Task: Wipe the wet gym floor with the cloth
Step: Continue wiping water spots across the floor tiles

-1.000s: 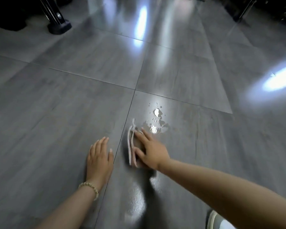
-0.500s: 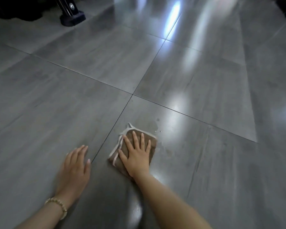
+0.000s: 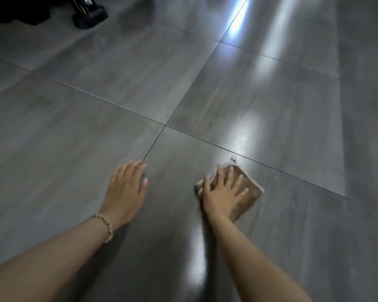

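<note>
The right hand [image 3: 222, 194] lies flat with fingers spread on a brown cloth [image 3: 247, 190] with a pale edge, right of the frame's centre, pressing it to the grey tiled floor [image 3: 96, 138]. The left hand [image 3: 127, 188], open and palm down, rests on the floor left of it, a beaded bracelet [image 3: 105, 225] at the wrist

Floor [image 3: 118, 101]: dark grey tiles with faint streaky grain, split by thin dark grout lines; glossy, with white and pale blue light reflections.
Cloth [image 3: 248, 188]: brown, edged with a whitish trim.
Bracelet [image 3: 106, 225]: pale cream and gold-toned beads on the left wrist.
Equipment base [image 3: 90, 17]: black, at the top left.
Wet streak [image 3: 198, 253]: a bright white sheen on the dark grey tile.
</note>
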